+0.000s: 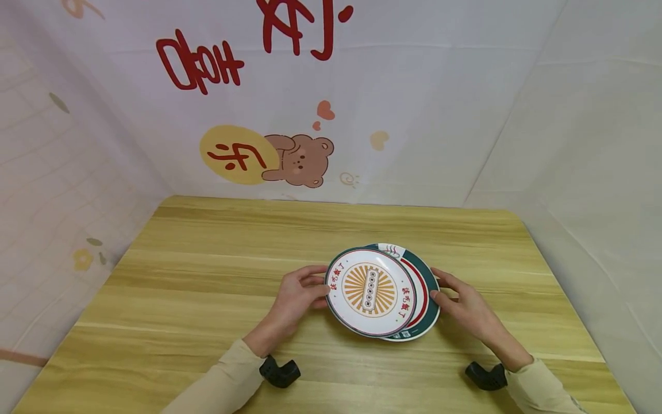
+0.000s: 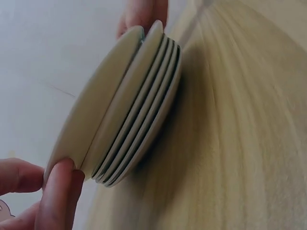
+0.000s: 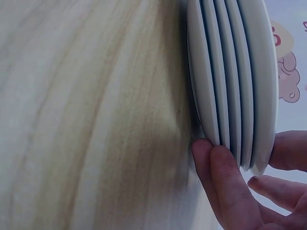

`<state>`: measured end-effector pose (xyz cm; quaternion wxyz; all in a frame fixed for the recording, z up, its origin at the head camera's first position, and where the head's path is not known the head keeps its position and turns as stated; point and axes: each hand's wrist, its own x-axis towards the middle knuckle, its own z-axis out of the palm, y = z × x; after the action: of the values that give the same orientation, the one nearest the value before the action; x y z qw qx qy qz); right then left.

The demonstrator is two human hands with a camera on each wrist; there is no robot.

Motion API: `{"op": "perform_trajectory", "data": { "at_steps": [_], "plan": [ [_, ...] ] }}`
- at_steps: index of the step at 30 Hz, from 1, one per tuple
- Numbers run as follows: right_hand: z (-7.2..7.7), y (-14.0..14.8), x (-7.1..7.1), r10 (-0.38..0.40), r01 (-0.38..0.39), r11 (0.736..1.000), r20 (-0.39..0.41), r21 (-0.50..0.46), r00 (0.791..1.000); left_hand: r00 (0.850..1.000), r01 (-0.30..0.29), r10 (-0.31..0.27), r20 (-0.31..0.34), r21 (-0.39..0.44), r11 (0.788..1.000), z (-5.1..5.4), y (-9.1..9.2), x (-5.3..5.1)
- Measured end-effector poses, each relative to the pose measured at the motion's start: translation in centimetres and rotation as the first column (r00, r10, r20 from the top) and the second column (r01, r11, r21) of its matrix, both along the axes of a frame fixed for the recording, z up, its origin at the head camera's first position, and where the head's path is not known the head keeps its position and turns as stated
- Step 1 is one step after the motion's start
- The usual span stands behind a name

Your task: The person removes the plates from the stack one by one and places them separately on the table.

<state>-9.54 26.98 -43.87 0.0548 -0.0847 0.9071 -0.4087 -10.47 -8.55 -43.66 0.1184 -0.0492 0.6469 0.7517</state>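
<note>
A white plate (image 1: 370, 291) with an orange sunburst print lies on top of a stack, shifted left. Under it shows a green-rimmed plate (image 1: 428, 307) with a red ring. My left hand (image 1: 297, 294) pinches the top plate's left edge, thumb above and fingers below, as the left wrist view shows. On the opposite side, my right hand (image 1: 465, 305) grips the stack's edge. In the right wrist view its fingertips (image 3: 225, 160) touch the rims of the lower plates (image 3: 218, 72), while the thumb (image 3: 290, 150) lies by the upper one. Several plates are nested below, their faces hidden.
The stack is on a wood-grain table (image 1: 207, 253). Behind stands a white cloth wall (image 1: 414, 86) with a printed bear (image 1: 300, 161) and red characters; more cloth closes both sides. Black curved pieces (image 1: 279, 372) sit by both wrists.
</note>
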Motion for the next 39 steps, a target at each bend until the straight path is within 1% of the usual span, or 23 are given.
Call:
{"op": "perform_trajectory", "data": {
  "at_steps": [4,6,12,18,22,24,29,36,39],
  "plan": [
    [0.1,0.0,0.0,0.001,-0.001,1.000,-0.002,-0.001,1.000,0.999,-0.036,0.035,0.038,0.027,0.999,-0.1,-0.3,0.0],
    [0.1,0.0,0.1,0.002,-0.002,1.000,-0.001,-0.002,1.000,0.998,-0.049,0.048,0.043,0.030,0.998,-0.1,-0.5,0.0],
    [0.1,0.1,0.1,0.014,-0.014,1.000,-0.005,-0.013,1.000,0.996,-0.083,0.082,0.036,0.030,0.996,0.2,-1.3,-0.2],
    [0.0,0.2,0.0,0.008,-0.008,1.000,-0.008,-0.006,1.000,0.994,-0.100,0.099,0.040,0.029,0.995,0.5,-2.2,-0.4],
    [-0.1,0.3,0.0,0.002,-0.001,0.999,0.018,-0.032,1.000,0.992,-0.120,0.118,0.045,0.035,0.992,0.7,-2.8,-0.5],
    [-0.2,0.4,-0.1,0.003,0.000,0.998,0.039,-0.062,0.999,0.991,-0.129,0.127,0.051,0.037,0.991,0.7,-3.1,-0.5],
    [-0.3,0.4,-0.2,0.007,0.000,0.995,0.069,-0.099,0.998,0.988,-0.147,0.143,0.063,0.069,0.987,0.9,-4.2,-0.7],
    [-0.3,0.4,-0.2,0.009,-0.002,0.996,0.067,-0.094,0.998,0.987,-0.155,0.151,0.048,0.084,0.984,1.1,-5.6,-0.9],
    [-0.3,0.5,-0.2,0.003,0.003,0.996,0.071,-0.086,0.997,0.985,-0.167,0.162,0.052,0.092,0.982,1.2,-6.2,-1.0]
  ]
}}
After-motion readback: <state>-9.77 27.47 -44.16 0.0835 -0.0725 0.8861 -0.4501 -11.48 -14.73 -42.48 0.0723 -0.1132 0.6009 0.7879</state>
